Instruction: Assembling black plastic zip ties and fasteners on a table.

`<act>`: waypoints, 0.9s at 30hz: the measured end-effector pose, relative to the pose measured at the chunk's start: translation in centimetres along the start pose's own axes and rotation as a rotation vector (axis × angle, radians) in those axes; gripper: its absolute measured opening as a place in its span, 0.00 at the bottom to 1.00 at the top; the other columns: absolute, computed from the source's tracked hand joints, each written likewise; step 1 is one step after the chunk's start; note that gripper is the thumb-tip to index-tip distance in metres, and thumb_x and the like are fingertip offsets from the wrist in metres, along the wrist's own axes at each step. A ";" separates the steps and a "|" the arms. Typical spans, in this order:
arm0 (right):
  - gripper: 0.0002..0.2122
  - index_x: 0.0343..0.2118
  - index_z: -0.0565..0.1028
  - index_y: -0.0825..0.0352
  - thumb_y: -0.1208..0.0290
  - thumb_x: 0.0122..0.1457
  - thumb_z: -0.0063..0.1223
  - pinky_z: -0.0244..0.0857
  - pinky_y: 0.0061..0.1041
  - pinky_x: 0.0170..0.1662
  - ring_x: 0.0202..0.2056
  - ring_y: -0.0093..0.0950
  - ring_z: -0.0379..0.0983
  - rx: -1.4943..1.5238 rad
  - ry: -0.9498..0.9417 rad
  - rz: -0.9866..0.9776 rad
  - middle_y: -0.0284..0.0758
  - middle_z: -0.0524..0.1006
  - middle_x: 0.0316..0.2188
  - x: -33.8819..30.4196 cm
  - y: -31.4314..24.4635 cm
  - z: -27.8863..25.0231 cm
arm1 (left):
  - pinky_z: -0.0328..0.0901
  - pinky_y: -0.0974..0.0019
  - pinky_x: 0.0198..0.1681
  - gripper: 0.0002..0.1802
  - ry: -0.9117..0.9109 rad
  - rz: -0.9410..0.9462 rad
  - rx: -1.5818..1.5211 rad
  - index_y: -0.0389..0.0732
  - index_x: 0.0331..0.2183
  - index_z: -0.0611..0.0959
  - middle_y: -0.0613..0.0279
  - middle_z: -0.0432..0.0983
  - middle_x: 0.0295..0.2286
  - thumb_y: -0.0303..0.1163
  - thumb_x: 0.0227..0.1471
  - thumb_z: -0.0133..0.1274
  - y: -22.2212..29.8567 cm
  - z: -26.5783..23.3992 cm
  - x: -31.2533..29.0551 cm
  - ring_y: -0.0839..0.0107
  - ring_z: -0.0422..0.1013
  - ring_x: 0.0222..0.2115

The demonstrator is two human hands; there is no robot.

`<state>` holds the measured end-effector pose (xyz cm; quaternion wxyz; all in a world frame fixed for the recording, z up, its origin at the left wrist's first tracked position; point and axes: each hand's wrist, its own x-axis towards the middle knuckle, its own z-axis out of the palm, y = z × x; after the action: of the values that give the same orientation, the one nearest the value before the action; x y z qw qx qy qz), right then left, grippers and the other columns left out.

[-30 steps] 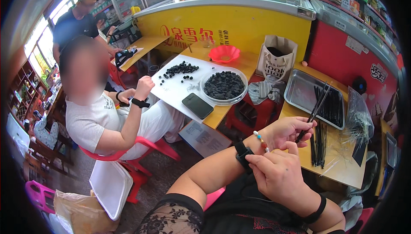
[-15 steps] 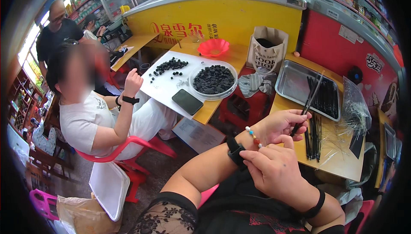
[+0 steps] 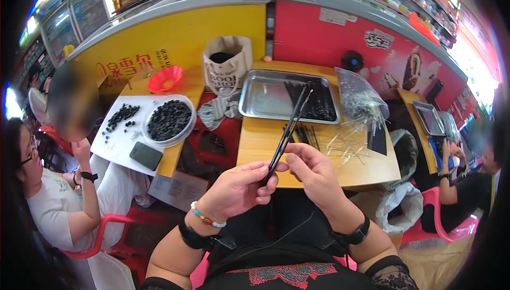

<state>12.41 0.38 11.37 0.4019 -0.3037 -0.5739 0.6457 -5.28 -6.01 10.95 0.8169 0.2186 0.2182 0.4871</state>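
My left hand [image 3: 247,185] is closed round a few thin black sticks [image 3: 287,136], which point up and away over the table. My right hand [image 3: 316,176] is close beside their lower part. Its thumb and forefinger are apart, with the tips next to the sticks; I cannot tell whether they touch. Beyond them, a shallow metal tray [image 3: 265,110] holds many similar black sticks [image 3: 313,100] along its right side. More black sticks [image 3: 307,136] lie on the table in front of the tray, partly behind the held ones.
On the wooden table [image 3: 340,172] are loose thin wires [image 3: 348,146] and a clear plastic bag [image 3: 361,94]. Left stands a white board [image 3: 115,149] with black pieces, a tub [image 3: 193,122] of them and a phone [image 3: 145,155]. People sit on both sides.
My view has turned right. My right hand has left my left wrist and come up beside the sticks. My left hand still holds them, now in front of me.
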 end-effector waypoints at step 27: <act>0.10 0.39 0.76 0.72 0.72 0.61 0.48 0.58 0.13 0.30 0.26 0.14 0.62 0.140 0.039 -0.028 0.28 0.75 0.28 -2.6 -0.7 -1.2 | 0.71 0.62 0.41 0.12 0.120 0.103 0.113 0.36 0.44 0.73 0.56 0.75 0.37 0.29 0.59 0.43 -3.7 1.2 -0.1 0.66 0.75 0.36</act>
<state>14.82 -1.27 11.69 0.4420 -0.2793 -0.5238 0.6725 -2.00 -7.91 9.84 0.7628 0.2455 0.2821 0.5274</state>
